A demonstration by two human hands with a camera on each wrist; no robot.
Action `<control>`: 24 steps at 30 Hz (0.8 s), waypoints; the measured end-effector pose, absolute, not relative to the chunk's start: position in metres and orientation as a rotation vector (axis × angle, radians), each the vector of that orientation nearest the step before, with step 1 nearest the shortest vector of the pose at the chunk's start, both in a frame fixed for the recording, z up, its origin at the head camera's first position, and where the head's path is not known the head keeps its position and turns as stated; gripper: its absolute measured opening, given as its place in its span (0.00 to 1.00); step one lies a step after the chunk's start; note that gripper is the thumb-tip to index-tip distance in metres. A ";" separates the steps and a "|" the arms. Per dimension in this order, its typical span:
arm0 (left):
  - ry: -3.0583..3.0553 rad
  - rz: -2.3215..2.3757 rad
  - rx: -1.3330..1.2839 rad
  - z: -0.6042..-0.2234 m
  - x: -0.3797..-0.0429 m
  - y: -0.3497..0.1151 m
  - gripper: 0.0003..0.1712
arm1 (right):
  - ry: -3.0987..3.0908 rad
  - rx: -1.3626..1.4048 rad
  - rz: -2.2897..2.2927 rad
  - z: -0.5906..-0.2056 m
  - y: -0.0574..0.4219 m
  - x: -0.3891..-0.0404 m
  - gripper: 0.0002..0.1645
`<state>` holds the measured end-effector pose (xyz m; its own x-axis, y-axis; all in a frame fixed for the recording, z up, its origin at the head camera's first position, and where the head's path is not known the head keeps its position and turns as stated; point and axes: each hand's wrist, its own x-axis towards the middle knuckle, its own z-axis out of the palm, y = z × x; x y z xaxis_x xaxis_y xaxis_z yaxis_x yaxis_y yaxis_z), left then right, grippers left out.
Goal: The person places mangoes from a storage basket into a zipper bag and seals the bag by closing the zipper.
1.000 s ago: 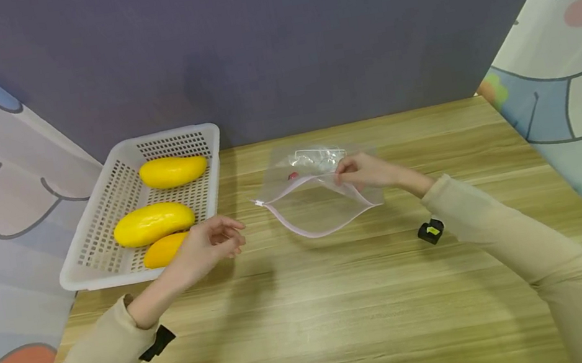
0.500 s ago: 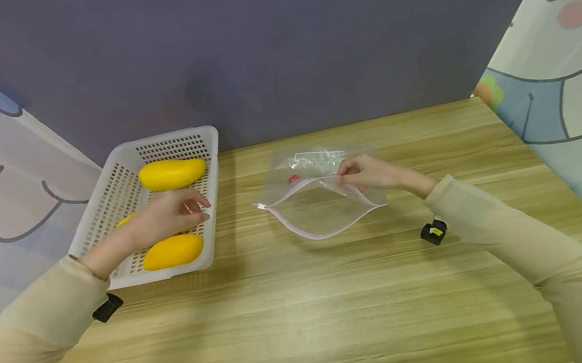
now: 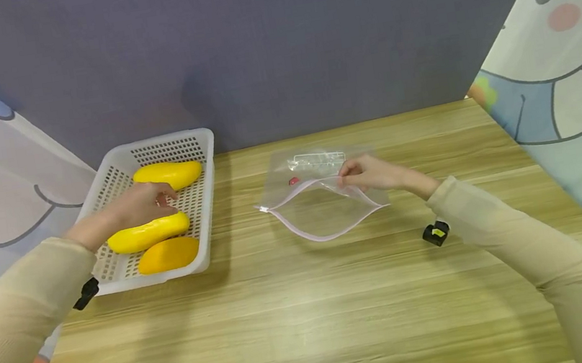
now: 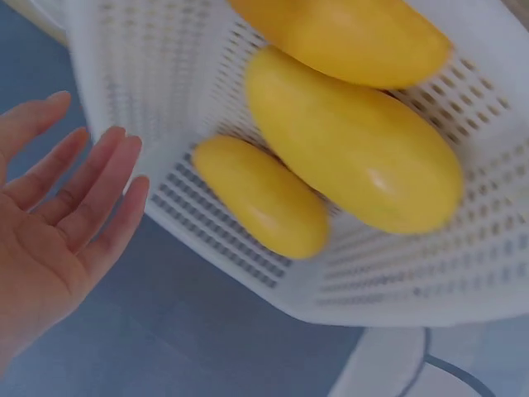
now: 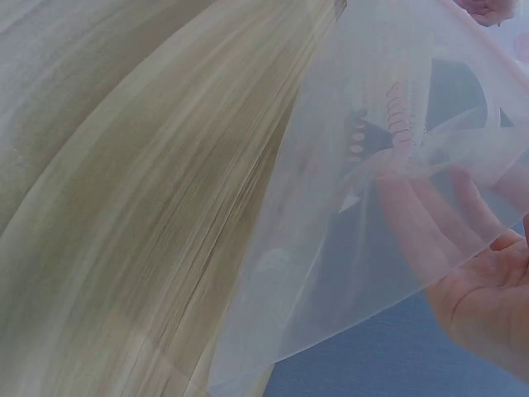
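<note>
My left hand (image 3: 143,205) hovers over the white plastic basket (image 3: 210,200), between the back mango (image 3: 179,174) and the middle mango (image 3: 149,234). In the left wrist view its fingers (image 4: 99,186) are spread, slightly bent, and hold nothing. A third mango (image 3: 169,255) lies at the basket's front. My right hand (image 3: 371,173) pinches the upper lip of a clear zip bag (image 3: 315,212) with a pink-edged mouth, keeping that mouth apart. In the right wrist view, the bag's film (image 5: 314,273) partly covers the fingers.
The bag's white slider (image 3: 264,209) sits at its left corner, and a small red spot (image 3: 293,181) shows on the bag. A grey panel (image 3: 272,52) stands behind the wooden table (image 3: 313,329). Cartoon-printed cloth hangs at both sides.
From the gap between basket and bag, my left hand has moved left and back over the mangoes. My right hand has stayed at the bag's lip.
</note>
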<state>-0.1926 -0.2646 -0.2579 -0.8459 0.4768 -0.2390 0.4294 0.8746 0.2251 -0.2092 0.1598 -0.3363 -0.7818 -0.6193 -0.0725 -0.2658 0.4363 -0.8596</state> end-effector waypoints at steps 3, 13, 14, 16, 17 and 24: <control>2.747 0.156 0.663 -0.263 -0.197 -0.274 0.17 | 2.342 -0.694 -1.243 -0.337 0.159 -0.210 0.16; 2.705 -0.014 0.554 -0.279 -0.209 -0.288 0.21 | 2.359 -0.650 -1.224 -0.337 0.156 -0.209 0.14; 2.697 -0.033 0.552 -0.280 -0.210 -0.289 0.21 | 2.359 -0.652 -1.222 -0.338 0.156 -0.209 0.14; 2.688 -0.052 0.541 -0.283 -0.212 -0.291 0.22 | 2.362 -0.653 -1.218 -0.338 0.156 -0.210 0.14; 2.683 -0.051 0.530 -0.284 -0.213 -0.292 0.22 | 2.361 -0.658 -1.217 -0.338 0.156 -0.210 0.14; 2.656 -0.047 0.500 -0.293 -0.219 -0.297 0.24 | 2.358 -0.669 -1.214 -0.338 0.156 -0.210 0.14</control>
<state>-0.2190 -0.2966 -0.2926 -0.8402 0.3392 -0.4231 0.3540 0.9341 0.0459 -0.2101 0.1559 -0.3379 -0.8038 -0.5799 -0.1327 -0.2289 0.5073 -0.8308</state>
